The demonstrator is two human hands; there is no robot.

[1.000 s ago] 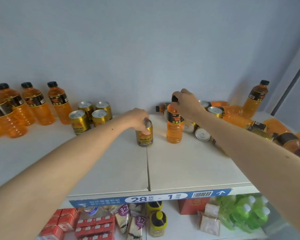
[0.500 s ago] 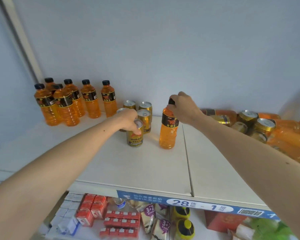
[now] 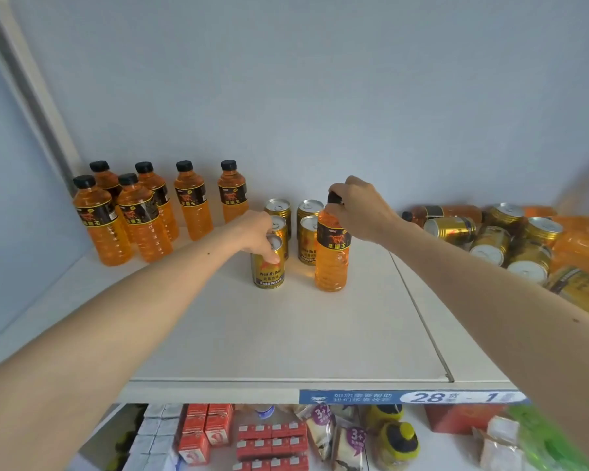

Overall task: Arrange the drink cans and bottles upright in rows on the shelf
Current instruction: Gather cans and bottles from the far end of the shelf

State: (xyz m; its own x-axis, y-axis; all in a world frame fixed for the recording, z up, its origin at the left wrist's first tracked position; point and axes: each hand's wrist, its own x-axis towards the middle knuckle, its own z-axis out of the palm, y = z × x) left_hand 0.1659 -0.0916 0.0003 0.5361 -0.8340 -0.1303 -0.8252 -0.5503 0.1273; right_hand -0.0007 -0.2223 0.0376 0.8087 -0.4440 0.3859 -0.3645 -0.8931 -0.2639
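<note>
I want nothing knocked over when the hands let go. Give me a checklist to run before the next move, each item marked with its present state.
1. Can in the left hand stands upright on the shelf: ok; the held can is vertical.
2. Bottle in the right hand stands upright: ok; the held bottle is vertical, gripped at the cap.
3. Held can lined up with the can rows: ok, just in front.
4. Held bottle beside the bottle rows: not ok; it stands right of the cans.
5. Pile at right upright: not ok.
</note>
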